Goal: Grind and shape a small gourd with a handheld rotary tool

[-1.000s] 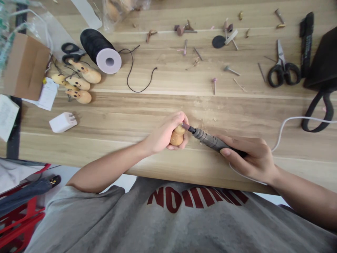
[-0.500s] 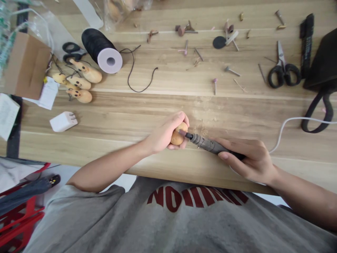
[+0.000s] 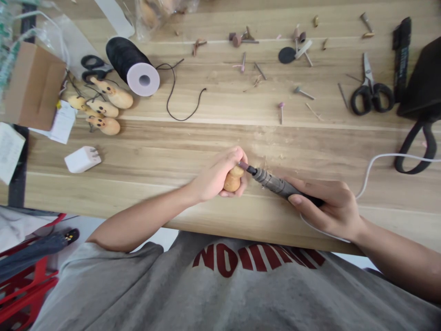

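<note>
My left hand [image 3: 217,174] is wrapped round a small tan gourd [image 3: 233,181], narrow at the waist, with its fingers partly hiding it. In my right hand [image 3: 331,206] is a grey and black rotary tool [image 3: 275,183], gripped like a pen and pointing left. A brownish sanding bit at its tip lies at the upper end of the gourd, close to my left thumb; whether it touches cannot be made out. Light shavings lie on the table just beyond the hands.
Several sanding and grinding bits [image 3: 281,106] are scattered beyond the hands. Scissors [image 3: 368,94], a black marker [image 3: 401,59] and a white cable [image 3: 370,166] lie right. Leftward are a black cord spool [image 3: 144,79], several gourds with drawn faces [image 3: 109,125], a white plug adapter [image 3: 82,159] and a cardboard box [image 3: 43,87].
The tool's tip has moved from the middle of the gourd up and right to its upper end. My right hand has shifted slightly right, and the gourd has turned in my left hand.
</note>
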Motion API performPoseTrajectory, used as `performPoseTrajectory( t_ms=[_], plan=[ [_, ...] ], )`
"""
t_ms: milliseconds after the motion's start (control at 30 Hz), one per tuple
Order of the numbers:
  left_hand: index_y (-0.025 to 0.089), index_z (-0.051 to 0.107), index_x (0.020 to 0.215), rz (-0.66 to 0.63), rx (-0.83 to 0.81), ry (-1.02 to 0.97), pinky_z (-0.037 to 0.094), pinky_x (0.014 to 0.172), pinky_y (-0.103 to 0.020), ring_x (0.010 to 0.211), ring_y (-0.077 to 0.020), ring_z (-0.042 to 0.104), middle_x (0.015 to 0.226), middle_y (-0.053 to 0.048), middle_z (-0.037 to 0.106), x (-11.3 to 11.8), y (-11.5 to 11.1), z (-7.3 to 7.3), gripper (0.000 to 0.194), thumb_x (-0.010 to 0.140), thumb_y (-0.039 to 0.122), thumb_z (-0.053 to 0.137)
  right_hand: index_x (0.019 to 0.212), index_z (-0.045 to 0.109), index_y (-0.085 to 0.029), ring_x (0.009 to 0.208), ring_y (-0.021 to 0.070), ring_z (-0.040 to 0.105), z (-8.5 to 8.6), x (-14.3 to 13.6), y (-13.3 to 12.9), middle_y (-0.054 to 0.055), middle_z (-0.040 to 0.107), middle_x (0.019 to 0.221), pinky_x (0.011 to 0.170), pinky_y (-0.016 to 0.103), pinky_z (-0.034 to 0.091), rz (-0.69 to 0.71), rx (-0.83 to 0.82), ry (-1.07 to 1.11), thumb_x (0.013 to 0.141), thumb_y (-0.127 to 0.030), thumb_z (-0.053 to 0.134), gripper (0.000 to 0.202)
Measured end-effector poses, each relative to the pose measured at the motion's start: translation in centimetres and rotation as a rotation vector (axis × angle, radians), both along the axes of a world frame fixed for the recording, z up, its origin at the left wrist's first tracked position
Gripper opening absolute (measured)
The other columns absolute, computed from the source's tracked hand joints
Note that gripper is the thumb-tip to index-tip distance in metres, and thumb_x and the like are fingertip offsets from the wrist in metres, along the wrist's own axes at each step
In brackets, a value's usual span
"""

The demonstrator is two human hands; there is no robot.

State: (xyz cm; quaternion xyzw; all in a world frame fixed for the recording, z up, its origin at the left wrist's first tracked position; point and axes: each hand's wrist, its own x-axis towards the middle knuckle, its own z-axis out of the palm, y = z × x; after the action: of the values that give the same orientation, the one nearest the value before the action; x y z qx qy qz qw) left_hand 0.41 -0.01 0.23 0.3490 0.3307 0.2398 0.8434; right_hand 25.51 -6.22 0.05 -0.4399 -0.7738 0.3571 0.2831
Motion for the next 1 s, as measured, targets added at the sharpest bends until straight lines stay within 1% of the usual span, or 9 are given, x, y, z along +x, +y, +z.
performPoseTrajectory(
  t_ms=[67,167,300,367,500,667,767,867,1000],
  plan=[
    [0.022,0.042,0.081,0.007,-0.004,0.013,0.019,0.031,-0.015,0.026,-0.0061,0.03,0.045,0.003,0.058,0.0,0.01,-0.01,0.034,0.098,0.052,0.04,0.131,0.069,-0.026,0.053,0.0127,0.063,0.11,-0.06,0.03,0.0,0.073,0.072,0.048,0.024,0.049,0.019,0.009,-0.002,0.099,-0.025,0.057,0.034],
    [0.021,0.043,0.081,0.021,-0.026,0.059,0.019,0.031,-0.016,0.027,-0.0068,0.033,0.046,0.002,0.059,-0.01,0.02,0.0,0.035,0.099,0.051,0.038,0.132,0.068,-0.026,0.064,0.0157,0.07,0.25,-0.21,0.08,0.004,0.078,0.087,0.054,0.025,0.053,0.063,0.028,0.012,0.099,-0.026,0.057,0.035],
    [0.022,0.041,0.082,-0.004,0.007,0.03,0.019,0.031,-0.016,0.026,-0.0061,0.029,0.045,0.004,0.057,-0.05,-0.04,-0.02,0.036,0.097,0.055,0.041,0.13,0.069,-0.025,0.05,0.0125,0.059,0.23,-0.21,0.07,0.0,0.069,0.068,0.046,0.024,0.047,0.0,0.009,-0.009,0.1,-0.027,0.055,0.034],
    [0.023,0.04,0.083,-0.014,0.017,0.039,0.019,0.031,-0.016,0.027,-0.0062,0.029,0.045,0.004,0.057,-0.07,-0.13,-0.01,0.037,0.095,0.057,0.043,0.13,0.07,-0.026,0.046,0.0118,0.055,0.12,-0.11,-0.02,-0.002,0.065,0.062,0.044,0.024,0.045,-0.013,-0.008,-0.018,0.1,-0.028,0.055,0.034],
    [0.023,0.04,0.083,-0.013,0.022,0.057,0.02,0.031,-0.016,0.028,-0.0062,0.029,0.045,0.005,0.056,-0.07,-0.34,0.12,0.036,0.096,0.056,0.043,0.132,0.069,-0.027,0.049,0.0117,0.056,-0.16,0.09,-0.3,-0.002,0.065,0.065,0.046,0.024,0.046,-0.014,-0.032,0.0,0.099,-0.029,0.057,0.035],
    [0.022,0.042,0.081,0.043,0.053,0.071,0.021,0.031,-0.016,0.028,-0.0057,0.029,0.044,0.005,0.056,-0.01,-0.64,0.42,0.036,0.097,0.055,0.041,0.133,0.068,-0.028,0.056,0.0121,0.063,-0.25,-0.04,-0.3,-0.001,0.072,0.076,0.052,0.023,0.051,-0.006,-0.026,0.031,0.098,-0.025,0.059,0.036],
    [0.022,0.043,0.08,0.069,0.035,0.087,0.021,0.031,-0.016,0.028,-0.0059,0.03,0.044,0.004,0.055,0.07,-0.66,0.57,0.034,0.098,0.05,0.04,0.135,0.066,-0.028,0.063,0.0147,0.07,-0.01,-0.19,-0.03,0.002,0.077,0.086,0.054,0.024,0.054,0.049,0.015,0.035,0.098,-0.024,0.059,0.038],
    [0.021,0.043,0.079,0.084,0.015,0.093,0.021,0.031,-0.016,0.028,-0.0064,0.032,0.045,0.003,0.056,0.13,-0.58,0.58,0.032,0.099,0.046,0.039,0.136,0.065,-0.026,0.067,0.0162,0.073,0.24,-0.26,0.15,0.004,0.079,0.088,0.055,0.024,0.055,0.094,0.043,0.028,0.098,-0.023,0.058,0.039],
    [0.021,0.043,0.079,0.078,0.053,0.07,0.022,0.031,-0.016,0.028,-0.0052,0.03,0.044,0.004,0.055,0.11,-0.55,0.5,0.033,0.098,0.047,0.041,0.131,0.069,-0.024,0.061,0.0134,0.07,0.29,-0.28,0.13,0.003,0.078,0.087,0.052,0.022,0.053,0.033,0.027,0.026,0.099,-0.024,0.058,0.034]
  ],
)
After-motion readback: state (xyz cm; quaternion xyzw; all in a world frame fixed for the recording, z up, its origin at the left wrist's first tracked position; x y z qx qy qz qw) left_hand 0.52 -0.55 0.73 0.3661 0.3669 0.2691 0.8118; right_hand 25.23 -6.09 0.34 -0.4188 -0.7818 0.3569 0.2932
